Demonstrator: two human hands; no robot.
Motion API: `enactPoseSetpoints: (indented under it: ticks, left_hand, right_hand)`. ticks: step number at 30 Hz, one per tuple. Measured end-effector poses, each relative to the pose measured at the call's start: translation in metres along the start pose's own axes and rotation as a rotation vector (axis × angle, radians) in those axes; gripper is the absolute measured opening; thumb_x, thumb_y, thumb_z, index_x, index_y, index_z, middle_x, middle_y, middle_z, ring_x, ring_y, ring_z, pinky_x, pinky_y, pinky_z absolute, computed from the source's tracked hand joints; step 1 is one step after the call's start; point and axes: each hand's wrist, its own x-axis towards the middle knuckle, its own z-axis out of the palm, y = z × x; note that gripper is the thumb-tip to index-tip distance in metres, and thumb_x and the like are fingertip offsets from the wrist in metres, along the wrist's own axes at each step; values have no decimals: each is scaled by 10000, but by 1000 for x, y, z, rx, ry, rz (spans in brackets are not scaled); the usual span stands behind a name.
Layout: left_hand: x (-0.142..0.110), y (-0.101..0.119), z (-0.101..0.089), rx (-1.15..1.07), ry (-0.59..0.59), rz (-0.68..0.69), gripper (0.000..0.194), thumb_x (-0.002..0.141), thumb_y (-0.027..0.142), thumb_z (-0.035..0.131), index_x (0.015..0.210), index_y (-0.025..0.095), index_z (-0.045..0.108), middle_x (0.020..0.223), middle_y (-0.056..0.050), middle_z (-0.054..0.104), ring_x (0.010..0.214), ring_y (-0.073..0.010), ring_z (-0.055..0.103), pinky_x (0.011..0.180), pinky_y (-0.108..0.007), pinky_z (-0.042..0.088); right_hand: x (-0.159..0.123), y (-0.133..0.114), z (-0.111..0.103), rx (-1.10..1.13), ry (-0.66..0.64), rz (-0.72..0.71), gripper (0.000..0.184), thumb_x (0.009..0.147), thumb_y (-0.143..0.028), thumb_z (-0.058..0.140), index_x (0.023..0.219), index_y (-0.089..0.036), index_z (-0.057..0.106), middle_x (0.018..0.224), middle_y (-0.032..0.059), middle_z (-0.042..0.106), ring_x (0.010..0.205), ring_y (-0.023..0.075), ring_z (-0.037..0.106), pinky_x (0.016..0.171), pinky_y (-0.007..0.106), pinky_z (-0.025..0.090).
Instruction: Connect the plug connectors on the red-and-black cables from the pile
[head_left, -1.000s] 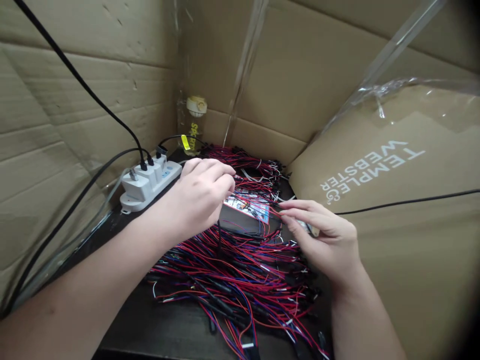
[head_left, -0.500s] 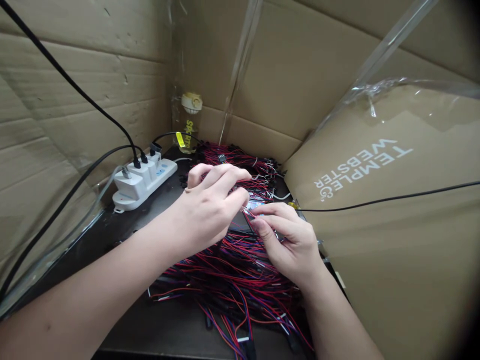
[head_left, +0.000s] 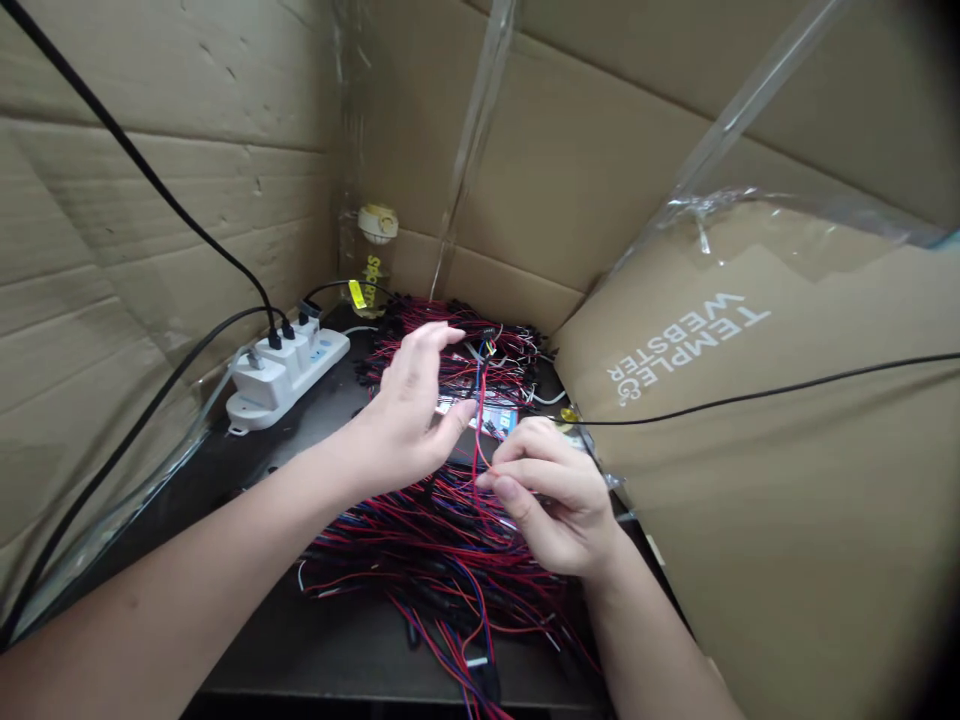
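My right hand pinches a thin red wire between thumb and fingers. The wire belongs to a harness that runs up to a small black connector with coloured leads. My left hand is open beside the harness, thumb and fingers apart, nothing visible in its grasp. Below both hands spreads a large heap of red, blue and purple wires with black sleeves and white tips. Farther back lies a second wire pile. Between the piles a blue-and-white printed item shows in part.
A white power strip with plugged-in adapters stands at the left. Behind it is a clear bottle with a cream lid. Cardboard walls surround the dark table. A black cable crosses from the right.
My left hand has opened and drawn slightly away from the right one. My right hand has shifted a little down and left, keeping its pinch. The harness and connector now show between them.
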Motion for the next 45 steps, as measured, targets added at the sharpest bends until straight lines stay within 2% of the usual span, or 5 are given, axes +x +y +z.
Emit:
enactPoseSetpoints:
  ticks: [8, 19, 24, 34, 45]
  left_hand:
    - [5, 16, -9, -705, -290, -223, 209, 1050, 223, 475, 1250, 163, 479, 967, -82, 752, 757, -134, 724, 724, -286, 640]
    - [-2, 18, -2, -787, -245, -189, 156, 1079, 236, 453, 1222, 234, 390, 1159, -112, 747, 1042, -189, 753, 855, -358, 662]
    - [-3, 18, -3, -722, -274, -157, 143, 1085, 274, 453, 1219, 227, 434, 1245, -129, 720, 1138, -210, 720, 942, -405, 639]
    - [-1, 18, -1, -534, -311, -15, 182, 1054, 186, 458, 1181, 191, 589, 1319, -138, 660, 1152, -189, 688, 966, -349, 624]
    - [-4, 16, -4, -575, -397, -112, 260, 1080, 223, 379, 1251, 167, 566, 1186, -112, 677, 1028, -170, 717, 956, -368, 634]
  right_hand:
    - [1, 4, 4, 19, -84, 73, 171, 934, -154, 575, 884, -185, 736, 720, 19, 675, 683, 155, 580, 733, 361, 472]
    - [2, -8, 13, -72, 128, 484, 413, 732, -411, 911, 875, -206, 582, 853, 19, 696, 782, 172, 644, 727, 322, 523]
    - [2, -10, 15, 209, 120, 582, 260, 896, -242, 723, 1065, -215, 528, 802, -10, 686, 671, 132, 638, 627, 270, 519]
    - [1, -3, 12, 360, 171, 502, 179, 952, -338, 701, 930, -185, 792, 810, 38, 767, 738, 167, 712, 679, 312, 595]
    - [4, -17, 4, -67, 300, 316, 40, 856, -148, 792, 839, -184, 790, 707, 11, 757, 576, 123, 655, 542, 259, 526]
